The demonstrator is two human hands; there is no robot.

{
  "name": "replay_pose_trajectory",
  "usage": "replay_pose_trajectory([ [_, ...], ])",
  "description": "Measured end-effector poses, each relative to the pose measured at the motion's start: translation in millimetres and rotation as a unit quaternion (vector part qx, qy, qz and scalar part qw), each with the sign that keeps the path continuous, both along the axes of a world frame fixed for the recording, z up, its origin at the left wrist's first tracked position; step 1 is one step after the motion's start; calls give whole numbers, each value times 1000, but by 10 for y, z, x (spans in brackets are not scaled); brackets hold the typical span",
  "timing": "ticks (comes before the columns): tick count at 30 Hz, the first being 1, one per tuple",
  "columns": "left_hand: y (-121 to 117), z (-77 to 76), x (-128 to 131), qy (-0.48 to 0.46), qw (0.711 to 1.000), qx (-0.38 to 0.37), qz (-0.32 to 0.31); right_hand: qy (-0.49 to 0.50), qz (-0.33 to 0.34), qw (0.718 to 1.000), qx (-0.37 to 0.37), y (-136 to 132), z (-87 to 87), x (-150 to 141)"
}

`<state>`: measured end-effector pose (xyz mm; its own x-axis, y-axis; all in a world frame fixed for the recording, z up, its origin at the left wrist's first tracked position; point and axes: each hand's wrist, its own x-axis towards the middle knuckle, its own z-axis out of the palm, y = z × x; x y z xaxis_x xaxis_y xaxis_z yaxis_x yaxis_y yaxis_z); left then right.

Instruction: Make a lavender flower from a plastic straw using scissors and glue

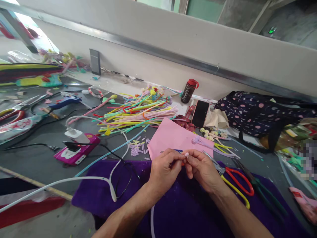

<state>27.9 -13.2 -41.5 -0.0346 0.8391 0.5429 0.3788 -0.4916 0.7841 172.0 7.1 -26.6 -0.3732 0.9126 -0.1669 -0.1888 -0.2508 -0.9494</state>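
Observation:
Both of my hands meet at the centre, over the near edge of a pink sheet. My right hand is closed in a pinch on a small pale piece, too small to tell its kind. Next to it, my left hand has its fingertips pressed together; what lies between them is hidden. Bits of blue and orange show behind the fingers. Purple cloth lies beneath the hands. Scissors with red and yellow handles lie right of my right hand. Short lilac cut pieces are scattered to the left.
Bundled coloured fuzzy stems lie behind the sheet. At left are a magenta power strip and a white cable. Green-handled pliers, a phone, a bottle and a patterned bag are at right.

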Motion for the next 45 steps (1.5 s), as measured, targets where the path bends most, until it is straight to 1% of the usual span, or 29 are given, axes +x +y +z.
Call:
replay_pose_trajectory([
  [2, 1, 2, 0, -18, 1000, -9, 2, -6, -6, 1000, 13, -6, -19, -11],
  [4, -7, 0, 6, -18, 999, -33, 1, -17, -16, 999, 27, -8, -35, -13],
  [7, -29, 10, 24, -22, 995, -101, 3, -41, -26, 998, 44, 4, -50, 4],
  [9, -40, 31, 36, -43, 988, -150, -6, -61, -26, 996, 52, 19, -48, 30],
  [11, -41, 64, 39, -80, 977, -193, -30, -83, -22, 994, 61, 32, -30, 61],
  [13, -29, 96, 31, -136, 963, -226, -62, -102, -14, 992, 71, 38, 6, 87],
  [15, -9, 115, 12, -196, 942, -253, -95, -155, 0, 982, 110, 29, 55, 96],
  [16, 3, 117, 1, -220, 932, -266, -111, -200, 5, 968, 149, 20, 82, 95],
  [17, 14, 114, -10, -236, 922, -280, -124, -252, 8, 947, 199, 9, 107, 91],
  [19, 31, 98, -32, -241, 908, -309, -145, -350, 8, 888, 297, -16, 149, 83],
  [20, 38, 88, -41, -238, 904, -321, -151, -384, 8, 862, 330, -28, 164, 82],
  [21, 42, 78, -48, -235, 901, -331, -155, -409, 12, 842, 352, -37, 174, 83],
  [22, 45, 70, -54, -232, 898, -340, -157, -428, 20, 827, 364, -43, 181, 86],
  [24, 51, 61, -61, -236, 891, -354, -158, -448, 35, 813, 370, -47, 192, 95],
  [25, 53, 61, -63, -246, 886, -361, -159, -448, 39, 815, 366, -46, 198, 99],
  [27, 62, 65, -66, -282, 868, -376, -162, -430, 41, 834, 344, -38, 212, 104],
  [31, 88, 67, -80, -374, 813, -409, -178, -343, 65, 901, 259, -14, 211, 108],
  [33, 100, 58, -89, -403, 794, -416, -182, -290, 71, 932, 207, -8, 181, 99],
  [34, 104, 52, -92, -413, 790, -416, -183, -269, 70, 943, 185, -10, 162, 90],
  [36, 105, 42, -91, -420, 790, -409, -180, -248, 64, 953, 165, -22, 125, 65],
  [40, 94, 33, -76, -414, 796, -405, -176, -258, 39, 952, 160, -54, 89, 27],
  [45, 91, 46, -76, -431, 781, -417, -175, -238, 33, 964, 116, -33, 82, 37],
])
